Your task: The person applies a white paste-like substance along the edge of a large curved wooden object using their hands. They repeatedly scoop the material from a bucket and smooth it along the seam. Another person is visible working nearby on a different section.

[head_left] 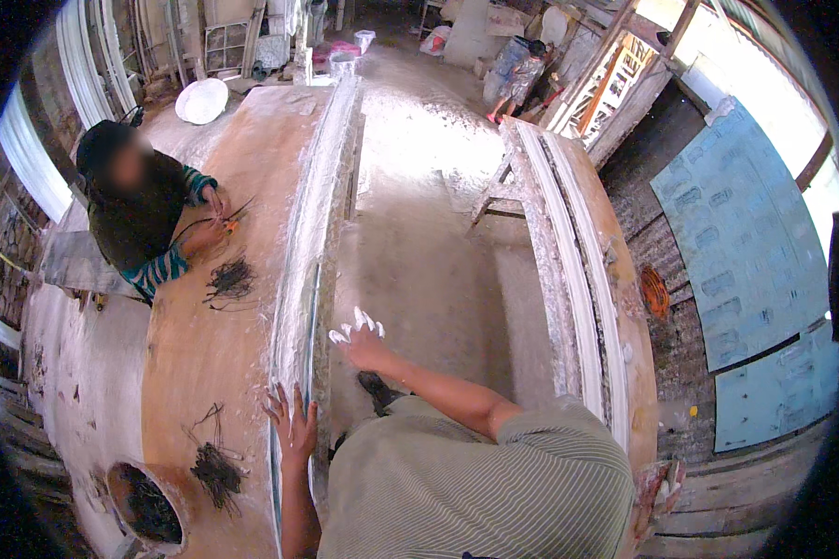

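Observation:
My left hand [292, 427] lies with fingers spread on a long strip coated in wet-looking white material [300, 252], which runs along the right edge of a wooden table [182, 373]. White residue covers its fingers. To the right of that edge, my right hand [365, 347] hangs over the floor, its white-coated fingers apart and nothing in them. A thin blue-green line [315, 298] shows along the strip near both hands. Left of my left hand, a tangle of dark fibres or wires [217, 473] rests on the tabletop.
Across the table a co-worker [144, 210] handles thin dark strands beside another dark tangle [231, 279]. A round-mouthed container [144, 503] sits lower left. To my right stands a second table with long white strips [578, 270]. Another person [522, 74] is far back.

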The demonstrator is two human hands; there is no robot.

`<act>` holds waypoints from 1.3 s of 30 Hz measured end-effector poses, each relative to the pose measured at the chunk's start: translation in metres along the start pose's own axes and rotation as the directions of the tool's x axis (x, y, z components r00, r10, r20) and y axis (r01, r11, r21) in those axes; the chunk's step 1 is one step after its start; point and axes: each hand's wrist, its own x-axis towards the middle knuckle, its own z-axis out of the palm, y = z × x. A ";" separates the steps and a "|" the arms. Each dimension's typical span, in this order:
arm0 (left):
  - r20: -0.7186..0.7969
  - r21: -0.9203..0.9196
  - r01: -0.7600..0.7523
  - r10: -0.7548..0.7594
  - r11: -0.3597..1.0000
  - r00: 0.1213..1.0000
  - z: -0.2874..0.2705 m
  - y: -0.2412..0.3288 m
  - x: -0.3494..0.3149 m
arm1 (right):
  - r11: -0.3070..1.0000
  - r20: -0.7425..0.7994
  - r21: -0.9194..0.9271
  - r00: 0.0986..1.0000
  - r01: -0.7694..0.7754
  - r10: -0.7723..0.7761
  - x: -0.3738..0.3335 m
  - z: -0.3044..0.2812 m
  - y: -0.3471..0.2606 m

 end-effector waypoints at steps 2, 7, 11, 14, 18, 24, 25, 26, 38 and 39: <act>-0.002 0.014 -0.009 0.009 1.000 1.000 -0.001 0.000 0.003 | 1.000 0.132 0.003 0.991 0.000 -0.001 -0.014 -0.051 -0.026; 0.004 0.036 -0.078 0.077 0.996 0.997 0.002 0.008 0.020 | 0.997 0.094 -0.052 0.994 -0.056 0.061 0.005 -0.014 0.027; -0.005 0.039 -0.098 0.098 0.994 0.995 0.000 0.006 0.028 | 0.994 0.074 0.031 0.992 -0.109 0.106 -0.007 -0.044 0.011; -0.014 0.047 -0.130 0.131 0.990 0.991 0.006 0.006 0.035 | 0.999 0.153 0.032 0.988 -0.022 0.017 -0.008 -0.057 0.015; -0.065 0.111 -0.214 0.222 0.970 0.973 0.023 0.003 0.042 | 0.981 0.058 0.094 0.985 -0.168 0.163 0.003 -0.033 0.035; -0.026 0.215 -0.242 0.253 0.946 0.967 0.045 -0.019 0.043 | 0.993 0.046 0.059 0.994 -0.104 0.102 0.011 -0.026 0.040; -0.008 0.215 -0.240 0.248 0.947 0.969 0.034 -0.010 0.040 | 0.994 0.043 0.038 0.994 -0.103 0.101 0.014 -0.020 0.042; 0.015 0.137 -0.200 0.200 0.970 0.980 0.025 0.003 0.040 | 0.995 0.040 0.016 0.994 -0.099 0.099 0.018 -0.018 0.047; 0.009 0.160 -0.199 0.201 0.967 0.980 0.012 -0.020 0.012 | 0.945 0.204 -0.077 0.933 0.318 -0.298 0.005 0.013 -0.047; 0.013 0.174 -0.203 0.204 0.963 0.979 0.010 -0.022 0.012 | 0.944 0.293 -0.104 0.917 0.312 -0.271 0.008 0.015 -0.051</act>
